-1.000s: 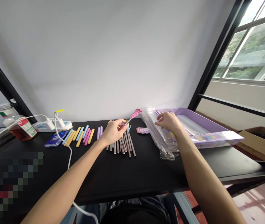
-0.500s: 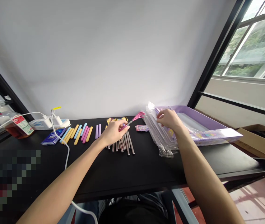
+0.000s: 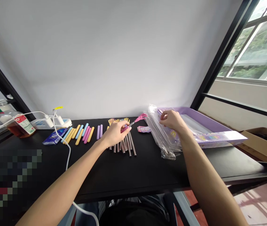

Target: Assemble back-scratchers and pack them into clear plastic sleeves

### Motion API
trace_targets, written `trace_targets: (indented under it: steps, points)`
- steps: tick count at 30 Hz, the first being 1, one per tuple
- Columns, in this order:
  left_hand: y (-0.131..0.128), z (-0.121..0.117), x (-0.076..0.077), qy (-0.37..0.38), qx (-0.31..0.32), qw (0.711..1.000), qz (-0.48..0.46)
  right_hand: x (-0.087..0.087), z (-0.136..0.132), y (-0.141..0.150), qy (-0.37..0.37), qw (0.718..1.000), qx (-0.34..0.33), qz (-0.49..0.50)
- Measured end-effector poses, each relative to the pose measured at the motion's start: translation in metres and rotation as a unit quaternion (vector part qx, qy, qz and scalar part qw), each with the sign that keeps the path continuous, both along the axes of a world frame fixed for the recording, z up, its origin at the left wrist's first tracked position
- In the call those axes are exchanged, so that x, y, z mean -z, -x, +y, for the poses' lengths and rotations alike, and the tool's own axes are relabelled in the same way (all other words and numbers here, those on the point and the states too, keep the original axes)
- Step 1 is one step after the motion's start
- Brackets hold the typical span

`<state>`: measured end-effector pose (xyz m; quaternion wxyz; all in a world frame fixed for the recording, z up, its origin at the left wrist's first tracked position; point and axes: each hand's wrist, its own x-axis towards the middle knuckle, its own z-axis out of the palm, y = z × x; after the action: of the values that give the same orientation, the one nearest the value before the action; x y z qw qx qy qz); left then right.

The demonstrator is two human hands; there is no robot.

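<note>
My left hand is closed on a small pink back scratcher, whose claw end points right toward the bags. Under that hand lies a row of several metal rods with yellow claw heads on the black table. My right hand rests with fingers curled on a stack of clear plastic bags, pinching the top one. The stack leans against a purple tray.
Coloured handle sleeves lie left of the rods. A small pink packet sits between rods and bags. Farther left are a blue packet, a white power strip with cable and a labelled bottle. A cardboard box stands right.
The pink back scratcher in my left hand has dropped lower and nearer the bags. My right hand has shifted slightly on the bag stack.
</note>
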<state>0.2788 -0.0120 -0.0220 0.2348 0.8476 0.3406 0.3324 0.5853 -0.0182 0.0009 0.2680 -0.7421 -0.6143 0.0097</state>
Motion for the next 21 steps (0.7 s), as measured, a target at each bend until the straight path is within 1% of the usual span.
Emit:
trace_targets:
  steps: [4, 8, 10, 11, 13, 15, 17, 18, 19, 21]
  points:
    - [0.0, 0.001, 0.0, -0.004, 0.0, 1.0, 0.005, 0.005, 0.002, -0.001, -0.011, 0.999, 0.028, -0.043]
    - [0.0, 0.001, 0.002, -0.005, 0.0, 1.0, 0.01, 0.006, 0.002, -0.004, 0.007, 0.996, 0.057, -0.068]
    - [-0.001, 0.0, 0.001, 0.0, 0.001, 1.0, 0.007, 0.003, 0.0, -0.004, 0.008, 0.996, 0.067, -0.053]
    - [-0.001, -0.001, 0.0, 0.004, 0.004, 1.0, 0.002, 0.0, -0.001, -0.003, -0.003, 0.997, 0.071, -0.038]
    - [-0.003, -0.003, -0.003, 0.01, 0.01, 1.0, -0.024, -0.006, -0.005, 0.001, -0.054, 0.996, 0.07, 0.006]
    - [-0.004, -0.005, -0.007, 0.011, 0.002, 0.998, -0.058, -0.013, -0.011, 0.009, -0.129, 0.989, 0.04, 0.068]
    - [-0.006, -0.006, -0.011, 0.026, -0.017, 0.996, -0.089, -0.019, -0.016, 0.022, -0.191, 0.971, -0.024, 0.139]
    - [-0.006, -0.007, -0.013, 0.05, -0.023, 0.993, -0.1, -0.021, -0.018, 0.031, -0.211, 0.96, -0.063, 0.173]
    - [-0.007, -0.007, -0.014, 0.09, -0.023, 0.99, -0.107, -0.022, -0.021, 0.04, -0.222, 0.947, -0.106, 0.204]
    - [-0.009, -0.009, -0.015, 0.189, -0.008, 0.974, -0.125, -0.022, -0.024, 0.059, -0.233, 0.92, -0.193, 0.249]
